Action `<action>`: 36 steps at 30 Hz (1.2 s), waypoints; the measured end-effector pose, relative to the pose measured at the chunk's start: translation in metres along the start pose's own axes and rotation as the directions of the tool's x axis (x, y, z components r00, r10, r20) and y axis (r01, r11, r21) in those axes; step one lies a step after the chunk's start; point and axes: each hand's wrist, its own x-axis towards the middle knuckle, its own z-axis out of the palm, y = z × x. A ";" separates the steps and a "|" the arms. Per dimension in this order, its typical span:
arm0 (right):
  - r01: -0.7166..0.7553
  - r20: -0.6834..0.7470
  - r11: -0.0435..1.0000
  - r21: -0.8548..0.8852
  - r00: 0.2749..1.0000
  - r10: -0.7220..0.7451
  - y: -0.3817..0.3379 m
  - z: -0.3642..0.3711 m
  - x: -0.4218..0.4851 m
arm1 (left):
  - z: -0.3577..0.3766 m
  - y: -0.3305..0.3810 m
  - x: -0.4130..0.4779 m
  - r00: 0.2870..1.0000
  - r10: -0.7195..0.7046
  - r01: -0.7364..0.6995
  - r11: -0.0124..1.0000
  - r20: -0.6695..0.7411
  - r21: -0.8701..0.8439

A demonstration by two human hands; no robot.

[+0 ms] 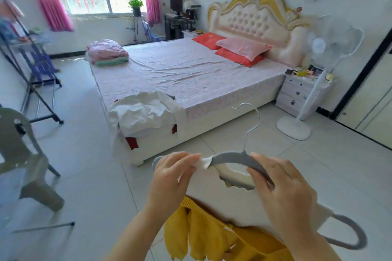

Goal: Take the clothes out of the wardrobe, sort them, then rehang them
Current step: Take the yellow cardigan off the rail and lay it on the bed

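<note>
Bed [191, 70] at 12 o'clock; pinches cloth [204, 163] at the 10 o'clock end of hanger [231, 155] with left fingers [184, 157], grips 4 o'clock arm with right fingers [258, 174].

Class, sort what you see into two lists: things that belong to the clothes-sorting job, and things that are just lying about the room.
Job: grey hanger, white garment on it, yellow garment beneath, clothes pile on the bed corner.
Lying about: fan, pillows, potted plant, plastic chair, bedside drawers.

left hand [174, 172] pinches white garment [212, 201] | right hand [284, 188] grips grey hanger [233, 158] | bed [191, 70] beyond, white clothes pile [144, 112] on its corner
</note>
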 end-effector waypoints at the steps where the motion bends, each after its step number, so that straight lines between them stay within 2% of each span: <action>1: 0.010 0.007 1.000 0.024 1.000 -0.011 -0.001 0.016 0.010 | -0.002 -0.013 0.007 1.000 -0.014 0.014 1.000 -0.014 0.010; 9: 0.126 0.042 0.981 0.151 0.990 -0.133 0.003 0.152 0.100 | 0.005 -0.120 0.065 0.979 -0.184 0.193 0.975 -0.087 0.108; 11: 0.148 0.033 0.971 0.187 0.987 -0.156 0.008 0.192 0.124 | 0.010 -0.151 0.084 0.977 -0.187 0.200 0.971 -0.103 0.131; 20: 0.150 0.090 0.918 0.366 0.976 -0.196 0.033 0.358 0.258 | 0.032 -0.262 0.203 0.942 -0.276 0.316 0.919 -0.190 0.234; 25: 0.144 0.121 0.877 0.458 0.967 -0.222 0.029 0.443 0.317 | 0.036 -0.324 0.259 0.920 -0.319 0.373 0.891 -0.229 0.260; 30: 0.074 0.190 0.850 0.521 0.961 -0.201 0.013 0.545 0.365 | 0.041 -0.420 0.307 0.886 -0.366 0.441 0.853 -0.283 0.278; 36: -0.012 0.271 0.818 0.575 0.946 -0.177 -0.015 0.662 0.424 | 0.029 -0.531 0.369 0.874 -0.409 0.472 0.842 -0.263 0.261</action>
